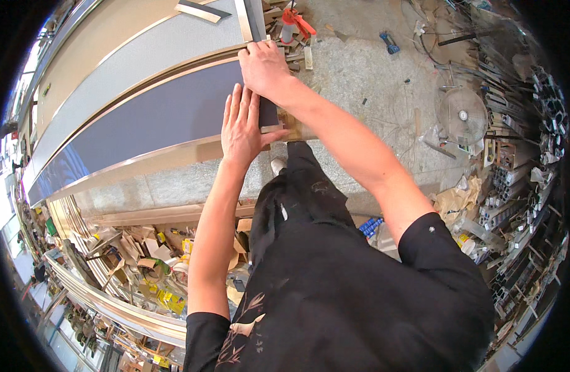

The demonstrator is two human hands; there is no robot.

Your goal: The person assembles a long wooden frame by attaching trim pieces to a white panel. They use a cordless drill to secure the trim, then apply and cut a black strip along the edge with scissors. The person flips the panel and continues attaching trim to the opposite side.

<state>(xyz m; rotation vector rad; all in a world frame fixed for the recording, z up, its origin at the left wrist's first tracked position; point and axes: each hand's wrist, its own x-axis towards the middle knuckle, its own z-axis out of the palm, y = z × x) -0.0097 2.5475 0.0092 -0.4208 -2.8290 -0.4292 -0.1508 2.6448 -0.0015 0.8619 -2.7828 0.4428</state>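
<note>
A long dark blue-grey panel (155,121) with brushed metal edge strips runs from the lower left to the upper middle. My left hand (241,127) lies flat on its right end, fingers spread and pointing up. My right hand (263,65) rests just above it, fingers curled over the panel's end corner and the metal trim (173,71) there. A second pale grey panel (142,53) lies alongside, further away. Neither hand holds a loose object.
The floor is speckled concrete (372,80). A red tool (291,22) and metal offcuts lie past the panel's end. A round fan (462,115) and racks of metal profiles (521,155) stand at the right. Cardboard scraps and boxes (155,260) clutter the lower left.
</note>
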